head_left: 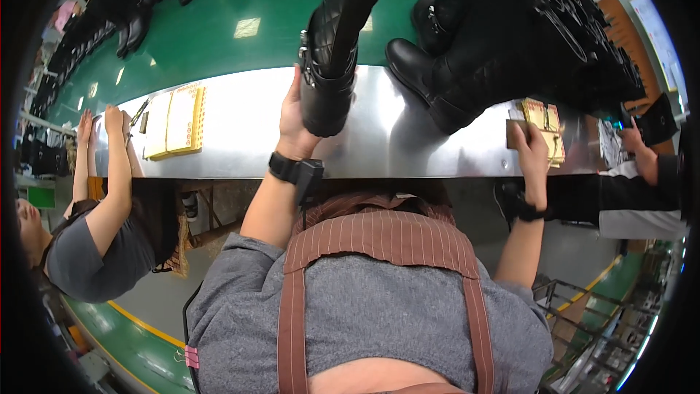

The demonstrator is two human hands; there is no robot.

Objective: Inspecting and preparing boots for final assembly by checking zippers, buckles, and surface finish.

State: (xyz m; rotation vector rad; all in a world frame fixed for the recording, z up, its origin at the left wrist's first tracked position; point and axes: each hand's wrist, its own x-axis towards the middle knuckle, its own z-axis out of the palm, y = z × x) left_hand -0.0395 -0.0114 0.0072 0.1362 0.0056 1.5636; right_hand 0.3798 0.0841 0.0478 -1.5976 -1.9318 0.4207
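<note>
My left hand (297,128) is wrapped around the lower part of a tall black boot (337,44) with a quilted shaft and a metal buckle. The boot stands over the steel table edge strip (240,113), its foot end toward me. On the right, my right hand (534,157) has its fingers closed on a small flat brown piece (512,133), whose kind I cannot make out. Beside that hand lies a tied stack of yellow printed cards (547,128). Further black boots (437,76) stand between the two hands, beyond the steel strip.
Many black boots (583,51) crowd the right, and a row (131,25) lines the far left of the green table (211,36). A yellow card stack (175,122) lies left. Co-workers are at both sides: a person's arm (117,153) left, another's hand (640,149) right.
</note>
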